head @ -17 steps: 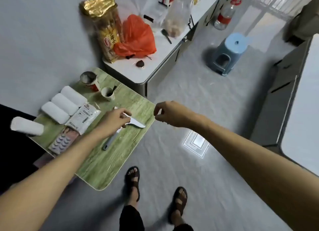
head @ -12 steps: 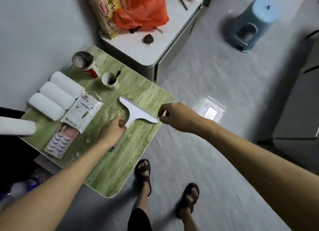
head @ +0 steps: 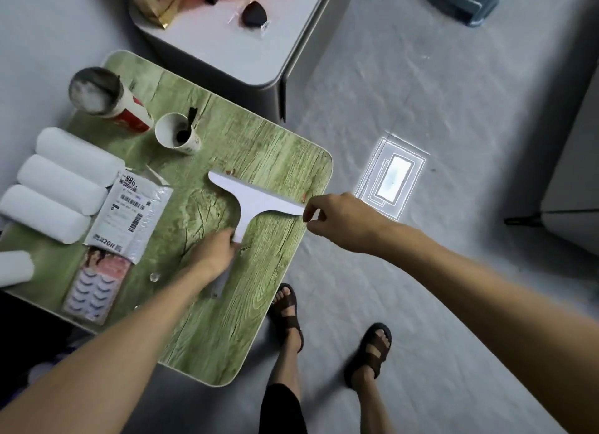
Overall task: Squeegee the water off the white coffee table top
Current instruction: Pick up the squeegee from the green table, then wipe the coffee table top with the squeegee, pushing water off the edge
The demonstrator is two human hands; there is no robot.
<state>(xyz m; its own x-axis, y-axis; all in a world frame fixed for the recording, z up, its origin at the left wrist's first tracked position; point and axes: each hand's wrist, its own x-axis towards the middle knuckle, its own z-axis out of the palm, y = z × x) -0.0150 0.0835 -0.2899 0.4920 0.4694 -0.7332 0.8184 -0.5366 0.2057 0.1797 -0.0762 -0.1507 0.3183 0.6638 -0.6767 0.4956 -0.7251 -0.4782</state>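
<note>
Squeegee (head: 256, 197), white and T-shaped, is over the green wood-grain table (head: 227, 336) in the head view, not over the white coffee table (head: 210, 41), which stands just beyond the green top's far edge. Whether the blade rests on the green surface or hangs just above it cannot be told.

The left hand (head: 214, 252) has its fingers curled round the handle just below the blade. The right hand (head: 337, 219) pinches the blade's right tip between thumb and fingers, close to the green table's edge.

Several risks follow, as I judge it:

- The blade's far tip lies near a paper cup (head: 176, 135) with a dark stick in it. A swing to the left on the lift could tip the cup.
- The pinch on the tip may bend the blade, and a bent edge would leave streaks.
- The white top carries a dark wedge in clear wrap (head: 254, 10) and a gold snack bag (head: 155, 6). A long stroke would push them off or drag water into them.
- Water driven over the near edge would land on the smooth floor (head: 421, 93) by the sandalled feet (head: 287, 313), a slip hazard.

No water can be made out on the white top from here, so where to start the stroke is uncertain. A few clear beads (head: 155, 276) sit on the green table.
</note>
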